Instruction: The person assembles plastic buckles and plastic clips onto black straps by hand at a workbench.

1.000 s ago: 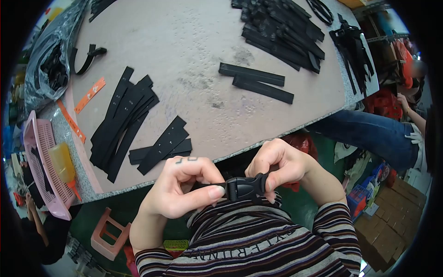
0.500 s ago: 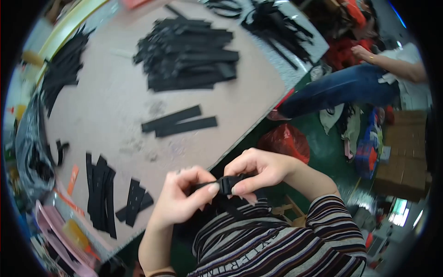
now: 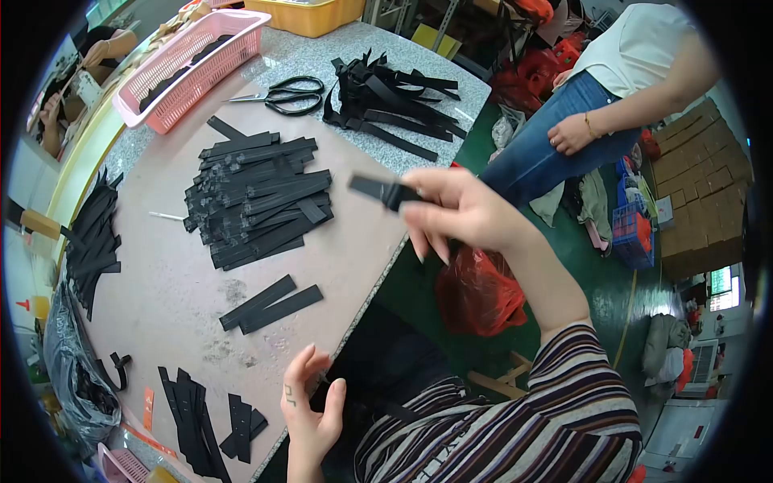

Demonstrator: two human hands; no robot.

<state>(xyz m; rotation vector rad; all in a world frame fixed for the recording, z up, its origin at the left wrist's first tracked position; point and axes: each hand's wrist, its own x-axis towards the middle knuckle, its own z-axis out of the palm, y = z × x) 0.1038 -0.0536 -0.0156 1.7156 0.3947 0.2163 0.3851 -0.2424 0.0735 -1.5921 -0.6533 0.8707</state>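
Observation:
My right hand (image 3: 463,209) is raised off the table's right edge, its fingers closed on a short black webbing strap with a buckle (image 3: 385,191). The strap's flat end points left, toward the big pile of black strips (image 3: 258,197); motion blurs it a little. Low by the near table edge, my left hand (image 3: 312,406) holds nothing, thumb and fingers apart. Two loose black strips (image 3: 272,304) lie on the table beyond it. More strips with small marks (image 3: 192,419) lie to its left.
Black-handled scissors (image 3: 291,95) and a heap of black straps (image 3: 390,101) lie at the far end, near a pink basket (image 3: 189,68). A person in jeans (image 3: 555,133) stands at the right. A red plastic bag (image 3: 481,291) sits on the floor beside the table.
Both hands were together on the buckle. The right hand has carried the strap up and away, while the left has let go and opened lower down. The view has shifted toward the far table end.

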